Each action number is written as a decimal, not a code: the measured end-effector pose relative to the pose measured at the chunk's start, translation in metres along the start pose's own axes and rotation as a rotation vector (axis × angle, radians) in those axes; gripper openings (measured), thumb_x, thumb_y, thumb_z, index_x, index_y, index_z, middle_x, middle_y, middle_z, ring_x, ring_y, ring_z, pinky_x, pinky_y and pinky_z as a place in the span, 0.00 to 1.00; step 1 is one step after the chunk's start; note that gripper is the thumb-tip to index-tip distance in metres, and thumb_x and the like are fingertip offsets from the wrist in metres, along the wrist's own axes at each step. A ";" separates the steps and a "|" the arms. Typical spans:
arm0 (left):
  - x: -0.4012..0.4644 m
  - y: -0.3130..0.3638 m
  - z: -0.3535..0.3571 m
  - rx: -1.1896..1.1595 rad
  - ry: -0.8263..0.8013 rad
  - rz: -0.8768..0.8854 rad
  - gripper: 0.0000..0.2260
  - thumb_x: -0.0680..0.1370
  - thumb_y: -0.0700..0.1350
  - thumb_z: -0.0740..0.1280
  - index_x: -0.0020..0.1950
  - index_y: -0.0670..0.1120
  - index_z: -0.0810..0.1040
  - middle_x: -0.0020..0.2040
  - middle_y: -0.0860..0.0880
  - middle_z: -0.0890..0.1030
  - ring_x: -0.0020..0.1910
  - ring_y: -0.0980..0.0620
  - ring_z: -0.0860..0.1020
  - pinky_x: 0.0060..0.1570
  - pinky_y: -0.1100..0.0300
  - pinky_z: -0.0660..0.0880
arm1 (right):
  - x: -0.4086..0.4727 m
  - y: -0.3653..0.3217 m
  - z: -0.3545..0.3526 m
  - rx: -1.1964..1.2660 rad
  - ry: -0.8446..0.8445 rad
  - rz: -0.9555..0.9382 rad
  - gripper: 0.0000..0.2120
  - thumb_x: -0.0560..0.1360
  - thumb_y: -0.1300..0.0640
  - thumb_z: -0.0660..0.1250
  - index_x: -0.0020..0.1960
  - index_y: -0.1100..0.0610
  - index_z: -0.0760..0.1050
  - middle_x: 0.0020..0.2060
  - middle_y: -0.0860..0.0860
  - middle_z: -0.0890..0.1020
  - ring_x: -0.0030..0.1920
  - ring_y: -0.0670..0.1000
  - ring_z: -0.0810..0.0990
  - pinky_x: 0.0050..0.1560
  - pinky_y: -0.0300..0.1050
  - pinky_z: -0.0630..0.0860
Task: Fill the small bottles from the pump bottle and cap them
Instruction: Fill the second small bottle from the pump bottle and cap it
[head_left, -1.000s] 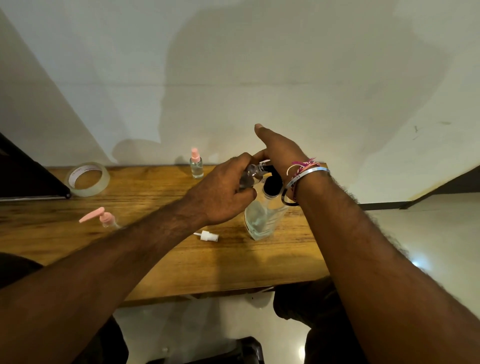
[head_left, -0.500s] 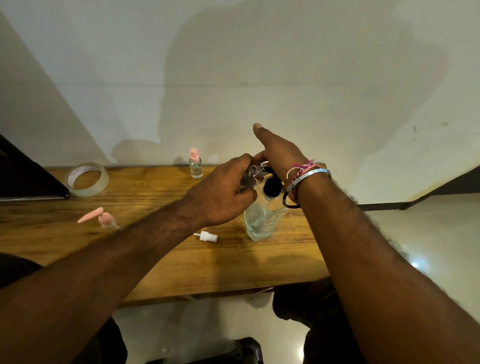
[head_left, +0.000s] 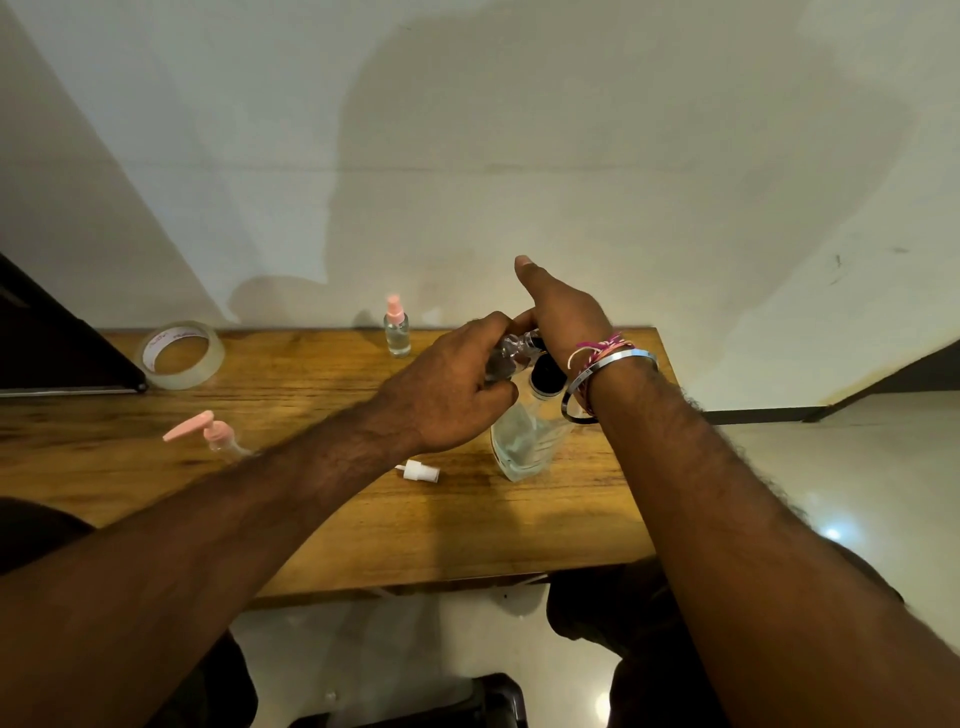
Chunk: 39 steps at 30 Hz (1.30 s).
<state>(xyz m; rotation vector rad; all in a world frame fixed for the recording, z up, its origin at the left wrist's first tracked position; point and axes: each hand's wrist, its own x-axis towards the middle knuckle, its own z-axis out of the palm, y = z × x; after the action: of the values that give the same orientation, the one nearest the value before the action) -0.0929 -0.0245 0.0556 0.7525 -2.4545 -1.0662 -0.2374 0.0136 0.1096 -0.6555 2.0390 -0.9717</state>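
A single head-worn wide-angle camera looks forward and down from above the near edge of the wooden table (head_left: 363, 530), close over both forearms. It faces the far wall (head_left: 519, 130) (straight lines bow toward the frame's edges), with floor (head_left: 831, 467) visible at right.

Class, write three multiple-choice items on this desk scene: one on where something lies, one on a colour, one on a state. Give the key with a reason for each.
1. Where does the tape roll lie?
A. far left of the table
B. beside the pump bottle
C. on the floor

2. What colour is the cap on the standing small bottle by the wall?
A. black
B. pink
C. green

3. What is the left hand doing?
A. lying flat on the table
B. gripping a small clear bottle
C. lifting the tape

Key: 1 A, it sits at the table's far left near the wall. 2 B, its top is pink. 3 B, its fingers curl round a small clear bottle at the pump bottle.
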 end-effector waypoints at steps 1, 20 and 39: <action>0.000 0.000 0.000 0.000 -0.003 -0.004 0.15 0.76 0.46 0.69 0.62 0.48 0.73 0.52 0.51 0.81 0.50 0.52 0.80 0.48 0.45 0.80 | 0.001 0.000 0.001 -0.015 0.002 -0.008 0.32 0.78 0.32 0.56 0.51 0.61 0.82 0.47 0.55 0.85 0.47 0.55 0.82 0.53 0.50 0.74; 0.001 0.000 0.000 -0.041 0.025 0.020 0.17 0.78 0.41 0.70 0.65 0.46 0.73 0.55 0.51 0.80 0.51 0.58 0.79 0.44 0.62 0.74 | -0.004 -0.010 -0.005 0.129 -0.059 0.048 0.24 0.79 0.35 0.59 0.50 0.54 0.80 0.46 0.53 0.86 0.45 0.52 0.82 0.44 0.47 0.73; 0.001 -0.001 0.000 -0.018 0.021 0.040 0.16 0.78 0.41 0.70 0.64 0.47 0.74 0.52 0.53 0.79 0.49 0.59 0.78 0.43 0.64 0.72 | -0.007 -0.012 -0.007 0.105 -0.071 0.065 0.26 0.79 0.34 0.57 0.44 0.55 0.79 0.45 0.54 0.84 0.44 0.53 0.82 0.46 0.48 0.73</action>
<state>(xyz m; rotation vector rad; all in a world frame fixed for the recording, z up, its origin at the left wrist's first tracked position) -0.0940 -0.0257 0.0551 0.7026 -2.4288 -1.0596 -0.2380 0.0143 0.1251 -0.5564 1.9214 -0.9962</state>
